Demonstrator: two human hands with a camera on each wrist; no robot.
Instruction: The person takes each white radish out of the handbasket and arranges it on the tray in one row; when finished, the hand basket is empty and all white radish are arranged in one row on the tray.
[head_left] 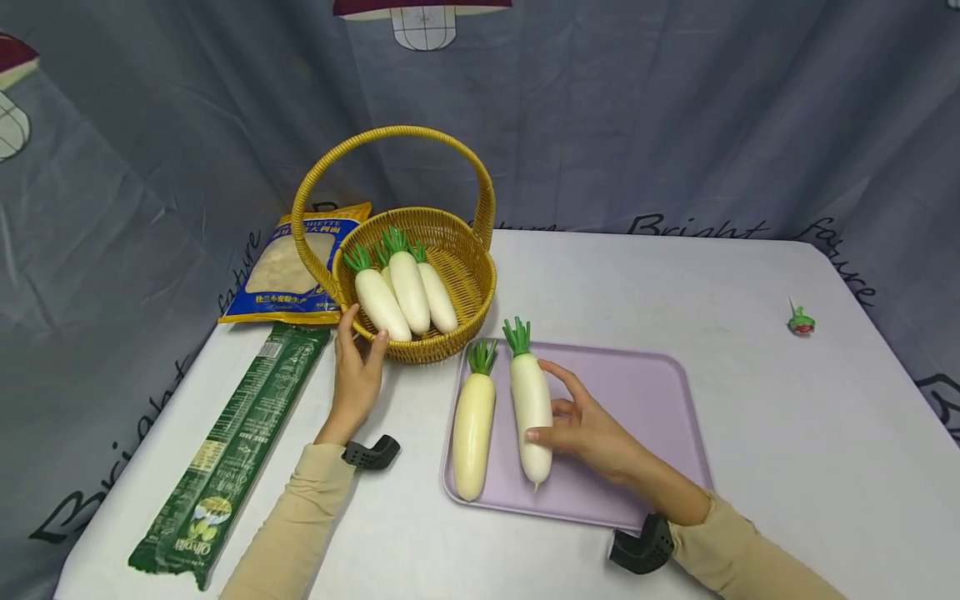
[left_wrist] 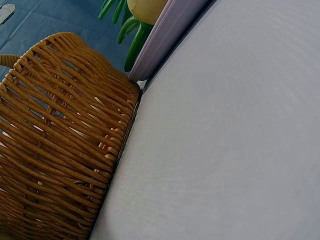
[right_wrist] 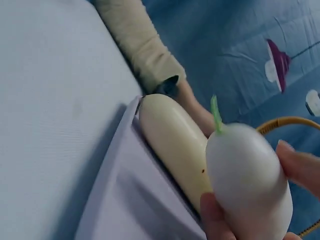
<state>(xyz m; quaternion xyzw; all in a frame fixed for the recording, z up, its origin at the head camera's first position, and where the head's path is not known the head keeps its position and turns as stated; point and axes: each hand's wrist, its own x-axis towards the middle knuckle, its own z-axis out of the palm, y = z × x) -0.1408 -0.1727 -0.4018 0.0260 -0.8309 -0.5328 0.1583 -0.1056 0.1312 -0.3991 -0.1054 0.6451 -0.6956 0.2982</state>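
Note:
My right hand [head_left: 592, 433] grips a white radish [head_left: 531, 408] with green leaf stubs, thumb on one side and fingers on the other, over the lilac tray [head_left: 630, 417]. In the right wrist view that radish [right_wrist: 247, 175] shows its root tip. Left of it a yellower radish [head_left: 473, 433] lies along the tray's left side. My left hand [head_left: 356, 383] touches the near left side of the wicker basket [head_left: 468, 283], fingers fairly straight, thumb at the rim. Several white radishes [head_left: 407, 292] lie inside the basket, leaves toward the back. The left wrist view shows the basket's woven wall [left_wrist: 65, 140] but no fingers.
A blue and yellow pasta bag [head_left: 292, 271] leans behind the basket at left. The long green packet [head_left: 232, 450] lies along the table's left side. A small green and red item [head_left: 801, 321] sits at far right. The basket's tall handle [head_left: 405, 132] arches above it.

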